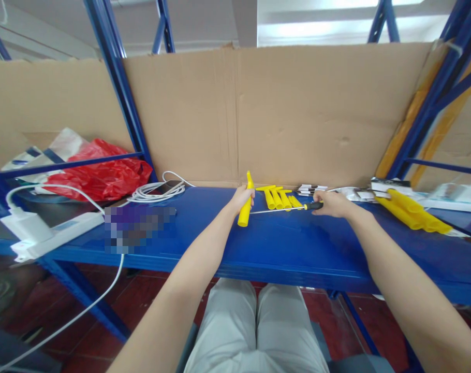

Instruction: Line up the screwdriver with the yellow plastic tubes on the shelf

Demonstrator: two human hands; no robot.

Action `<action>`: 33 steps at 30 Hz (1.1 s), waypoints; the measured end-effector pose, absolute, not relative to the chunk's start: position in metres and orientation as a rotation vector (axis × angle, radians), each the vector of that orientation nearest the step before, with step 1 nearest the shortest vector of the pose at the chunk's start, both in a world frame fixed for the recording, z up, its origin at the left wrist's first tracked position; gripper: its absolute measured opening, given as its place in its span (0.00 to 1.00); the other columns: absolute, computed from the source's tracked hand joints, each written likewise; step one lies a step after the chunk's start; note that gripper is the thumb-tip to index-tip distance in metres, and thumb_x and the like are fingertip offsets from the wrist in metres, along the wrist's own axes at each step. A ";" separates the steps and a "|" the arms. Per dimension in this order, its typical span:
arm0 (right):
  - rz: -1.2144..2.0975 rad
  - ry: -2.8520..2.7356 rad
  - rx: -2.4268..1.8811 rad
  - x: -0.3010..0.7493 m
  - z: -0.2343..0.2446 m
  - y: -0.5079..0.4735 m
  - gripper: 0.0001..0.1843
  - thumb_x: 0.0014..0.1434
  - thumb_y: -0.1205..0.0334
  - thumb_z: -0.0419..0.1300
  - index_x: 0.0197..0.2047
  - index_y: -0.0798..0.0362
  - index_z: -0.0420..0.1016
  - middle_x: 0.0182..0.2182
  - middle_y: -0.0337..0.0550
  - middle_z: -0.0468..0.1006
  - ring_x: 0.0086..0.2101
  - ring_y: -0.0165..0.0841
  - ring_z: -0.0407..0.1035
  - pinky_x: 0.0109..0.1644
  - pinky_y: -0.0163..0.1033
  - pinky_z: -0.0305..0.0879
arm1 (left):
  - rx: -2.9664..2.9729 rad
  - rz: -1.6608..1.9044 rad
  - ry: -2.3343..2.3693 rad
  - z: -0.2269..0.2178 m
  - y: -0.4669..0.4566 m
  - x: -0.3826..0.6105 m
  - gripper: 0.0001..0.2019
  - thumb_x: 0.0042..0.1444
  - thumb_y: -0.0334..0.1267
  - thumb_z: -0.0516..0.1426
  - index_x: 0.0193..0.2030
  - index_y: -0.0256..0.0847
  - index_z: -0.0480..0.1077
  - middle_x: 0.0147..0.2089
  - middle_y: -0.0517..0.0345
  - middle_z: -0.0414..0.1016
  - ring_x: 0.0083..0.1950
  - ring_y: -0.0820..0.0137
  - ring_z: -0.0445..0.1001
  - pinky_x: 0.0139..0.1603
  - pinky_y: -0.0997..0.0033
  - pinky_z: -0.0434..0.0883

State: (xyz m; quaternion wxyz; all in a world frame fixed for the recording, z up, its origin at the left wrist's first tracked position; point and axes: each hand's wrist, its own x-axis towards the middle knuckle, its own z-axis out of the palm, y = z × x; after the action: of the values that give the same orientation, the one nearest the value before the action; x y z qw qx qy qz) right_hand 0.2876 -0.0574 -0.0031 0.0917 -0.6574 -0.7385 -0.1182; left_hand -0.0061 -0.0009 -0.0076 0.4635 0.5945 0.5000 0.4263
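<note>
My left hand is closed around a long yellow plastic piece, holding it nearly upright on the blue shelf. My right hand grips a screwdriver by its black and yellow handle. The thin metal shaft lies level and points left, with its tip at the side of the yellow piece. Just behind the shaft, several more yellow pieces lie in a small group on the shelf.
A cardboard sheet backs the shelf. A pile of long yellow pieces and some small packets lie at the right. A coiled white cable, a red plastic bag and a white power strip sit at the left.
</note>
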 end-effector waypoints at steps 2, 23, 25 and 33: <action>-0.196 -2.278 -1.854 0.280 -0.004 -0.059 0.13 0.45 0.55 0.66 0.35 0.47 0.70 0.32 0.40 0.79 0.33 0.38 0.72 0.35 0.38 0.60 | 1.499 1.030 1.197 -0.008 -0.003 -0.004 0.09 0.50 0.24 0.51 0.31 0.43 0.59 0.12 0.68 0.58 0.14 0.74 0.60 0.19 0.77 0.60; 0.330 -2.320 -1.419 0.248 -0.036 -0.041 0.22 0.49 0.42 0.66 0.39 0.51 0.78 0.38 0.47 0.82 0.39 0.42 0.75 0.45 0.46 0.70 | 1.662 0.922 0.940 -0.009 -0.039 0.032 0.17 0.44 0.24 0.52 0.43 0.38 0.66 0.16 0.69 0.63 0.16 0.74 0.64 0.19 0.77 0.63; 0.201 -2.299 -1.347 0.245 -0.036 -0.039 0.23 0.51 0.43 0.65 0.42 0.51 0.79 0.42 0.49 0.82 0.42 0.44 0.75 0.49 0.48 0.70 | 1.669 0.918 0.943 -0.010 -0.041 0.035 0.17 0.45 0.24 0.52 0.44 0.38 0.66 0.16 0.69 0.63 0.15 0.74 0.63 0.19 0.76 0.62; -0.291 -2.127 -1.174 0.236 -0.032 -0.036 0.16 0.61 0.54 0.58 0.48 0.53 0.78 0.44 0.54 0.82 0.43 0.44 0.76 0.49 0.50 0.70 | 1.630 0.818 0.947 -0.008 -0.053 0.040 0.21 0.46 0.25 0.52 0.49 0.36 0.67 0.17 0.69 0.62 0.16 0.74 0.64 0.20 0.77 0.64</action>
State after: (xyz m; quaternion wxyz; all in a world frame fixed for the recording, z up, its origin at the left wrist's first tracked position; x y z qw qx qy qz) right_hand 0.2360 -0.0356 -0.0320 0.3403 -0.4512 -0.8174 -0.1118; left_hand 0.0398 -0.0534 -0.0082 0.5170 0.6790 0.3945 0.3406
